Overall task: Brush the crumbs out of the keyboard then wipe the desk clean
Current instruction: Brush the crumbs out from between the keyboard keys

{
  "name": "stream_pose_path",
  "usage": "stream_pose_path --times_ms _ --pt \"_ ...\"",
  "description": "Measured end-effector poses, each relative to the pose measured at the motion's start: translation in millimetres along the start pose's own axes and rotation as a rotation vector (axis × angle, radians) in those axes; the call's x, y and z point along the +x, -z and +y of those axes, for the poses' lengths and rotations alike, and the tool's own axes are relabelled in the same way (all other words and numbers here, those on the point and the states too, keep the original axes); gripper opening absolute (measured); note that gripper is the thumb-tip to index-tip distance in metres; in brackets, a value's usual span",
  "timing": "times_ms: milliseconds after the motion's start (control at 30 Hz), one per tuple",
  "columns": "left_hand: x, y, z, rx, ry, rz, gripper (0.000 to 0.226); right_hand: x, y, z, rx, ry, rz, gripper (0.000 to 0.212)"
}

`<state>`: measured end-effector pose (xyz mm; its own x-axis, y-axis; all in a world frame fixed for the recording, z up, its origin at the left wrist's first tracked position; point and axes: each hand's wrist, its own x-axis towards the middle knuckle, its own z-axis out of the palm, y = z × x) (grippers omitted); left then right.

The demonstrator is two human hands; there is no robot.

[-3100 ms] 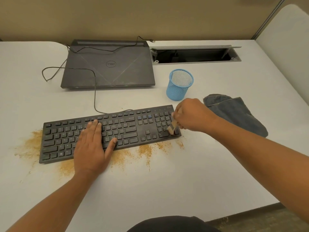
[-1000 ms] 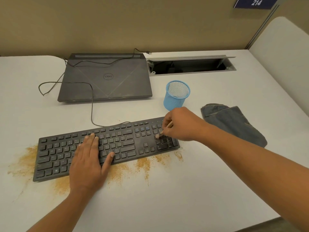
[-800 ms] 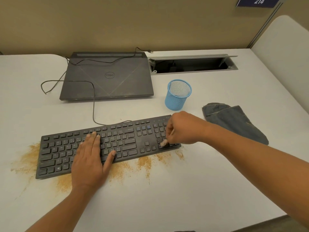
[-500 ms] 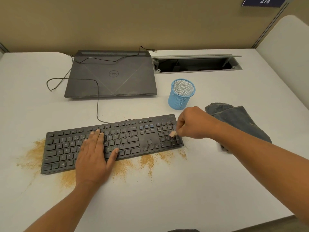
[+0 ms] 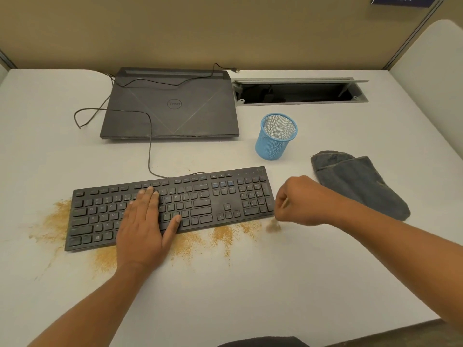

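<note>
The keyboard [image 5: 215, 201] lies across the desk [image 5: 250, 291] with its long axis running left to right. Its right end sits a little farther from the person than its left. The key legends face the person, and the cable [image 5: 150, 146] leaves its back edge toward the closed laptop [image 5: 172, 106].

The left hand [image 5: 145, 229] lies flat on the middle keys. Its fingers are straight and pointing away, and the thumb is spread out near the front edge. It only presses down and its grip closes on nothing.

The right hand [image 5: 303, 201] is curled into a fist just off the keyboard's right end, its grip tight round a small brush [image 5: 273, 225]. A pale bit of handle shows between the fingers. The bristle end pokes out below the fist, pointing down at the desk beside the keyboard's front right corner. It is blurred, so I cannot tell whether it touches.

Orange-brown crumbs [image 5: 223, 234] lie scattered along the keyboard's front edge and around its left end.

A grey cloth [image 5: 358, 184] lies on the desk beyond the right forearm. A blue mesh cup [image 5: 275, 136] stands upright behind the keyboard's right end.
</note>
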<state>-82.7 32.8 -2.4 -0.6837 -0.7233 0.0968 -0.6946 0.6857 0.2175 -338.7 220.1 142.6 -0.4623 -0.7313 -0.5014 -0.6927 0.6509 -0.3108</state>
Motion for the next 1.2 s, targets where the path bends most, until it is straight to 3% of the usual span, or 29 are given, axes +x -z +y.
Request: stream_pose_path --times_ms 133,200,400,567,767,1000,1200 --pt "-0.1 0.3 0.4 -0.014 -0.004 -0.001 0.084 3.6 5.3 1.7 0.213 -0.003 0.249 0.01" --pt "-0.2 0.3 0.7 -0.011 -0.003 -0.003 0.084 4.1 3.8 4.3 0.192 -0.049 0.293 0.008" --pt "0.2 -0.4 0.0 -0.009 -0.001 -0.005 0.086 -11.9 -13.4 14.3 0.102 -0.111 0.143 0.014" --pt "-0.7 -0.5 0.7 -0.009 0.001 -0.003 0.084 3.5 -1.2 -5.5 0.346 -0.002 0.292 0.01" --pt "-0.4 0.1 1.2 0.0 0.002 0.005 0.082 37.9 -1.7 -25.1 0.253 0.086 0.281 0.011" --pt "-0.5 0.5 0.1 -0.012 -0.002 0.009 0.083 -16.8 -34.9 -15.8 0.077 0.024 0.116 0.011" --pt "-2.0 2.6 -0.4 -0.014 -0.014 0.002 0.083 -17.0 -14.8 6.3 0.321 -0.15 0.407 0.016"
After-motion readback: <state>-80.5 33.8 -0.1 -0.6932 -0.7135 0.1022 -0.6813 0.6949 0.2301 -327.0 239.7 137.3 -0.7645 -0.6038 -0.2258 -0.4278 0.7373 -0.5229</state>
